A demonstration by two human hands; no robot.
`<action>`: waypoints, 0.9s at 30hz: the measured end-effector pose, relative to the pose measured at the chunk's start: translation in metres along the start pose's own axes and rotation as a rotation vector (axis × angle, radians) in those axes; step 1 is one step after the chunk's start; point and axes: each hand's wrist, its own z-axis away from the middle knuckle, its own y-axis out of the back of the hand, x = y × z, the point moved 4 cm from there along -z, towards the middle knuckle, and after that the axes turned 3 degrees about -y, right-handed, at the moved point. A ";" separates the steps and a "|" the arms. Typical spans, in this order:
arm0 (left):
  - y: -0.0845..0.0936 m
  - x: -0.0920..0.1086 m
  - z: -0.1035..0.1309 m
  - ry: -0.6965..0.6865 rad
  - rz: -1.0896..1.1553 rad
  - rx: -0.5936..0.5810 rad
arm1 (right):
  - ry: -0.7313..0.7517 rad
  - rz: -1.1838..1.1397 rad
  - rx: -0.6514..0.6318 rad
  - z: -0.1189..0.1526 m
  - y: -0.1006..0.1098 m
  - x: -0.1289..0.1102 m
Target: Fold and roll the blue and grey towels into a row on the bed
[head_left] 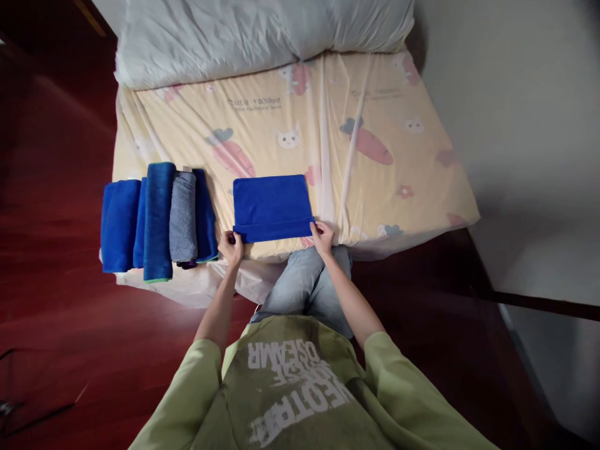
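Note:
A blue towel (pixel 272 200) lies flat on the bed in front of me, its near edge turned over into a narrow strip. My left hand (pixel 231 248) pinches the near left corner of that strip. At the near right corner, my right hand (pixel 322 237) grips the cloth between thumb and fingers. To the left of my left hand sit several rolled or folded towels side by side, among them a grey towel (pixel 183 217), a dark blue towel with a green edge (pixel 159 219) and a bright blue towel (pixel 120 225).
The bed (pixel 394 194) has a yellow sheet printed with carrots and rabbits. A pale grey quilt (pixel 225 40) is bunched across its far end. A light wall (pixel 525 125) stands to the right; dark red floor (pixel 56 206) shows on the left.

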 end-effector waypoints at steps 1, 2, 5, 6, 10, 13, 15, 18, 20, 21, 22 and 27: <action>0.000 -0.001 0.000 -0.004 0.002 0.003 | 0.003 0.002 -0.001 0.000 0.000 0.000; -0.001 -0.002 0.001 -0.010 0.005 0.005 | 0.006 0.004 -0.001 0.000 0.000 0.000; -0.002 -0.002 0.001 -0.034 -0.003 0.004 | 0.010 0.011 0.004 0.000 0.001 0.000; -0.002 -0.002 0.001 -0.045 -0.013 -0.003 | 0.008 0.013 0.006 0.000 0.001 0.000; -0.004 -0.002 0.000 -0.101 -0.051 -0.014 | -0.006 0.018 0.006 0.000 0.001 0.002; -0.004 -0.004 0.001 -0.130 -0.048 0.001 | -0.008 0.021 0.007 0.000 0.000 0.003; -0.005 -0.005 0.001 -0.136 -0.042 0.000 | -0.011 0.031 0.011 0.000 0.000 0.003; -0.005 -0.004 0.001 -0.132 -0.059 -0.003 | -0.012 0.050 0.009 0.001 0.000 0.001; -0.005 -0.002 0.002 -0.121 -0.084 -0.007 | -0.006 0.056 0.006 0.002 0.000 -0.001; -0.005 -0.002 0.002 -0.116 -0.095 -0.011 | -0.001 0.061 0.009 0.002 0.000 -0.002; -0.005 -0.001 0.002 -0.110 -0.105 -0.014 | 0.005 0.070 0.014 0.002 0.000 -0.003; -0.005 0.000 0.003 -0.097 -0.119 -0.012 | 0.043 0.115 0.034 0.004 0.000 -0.007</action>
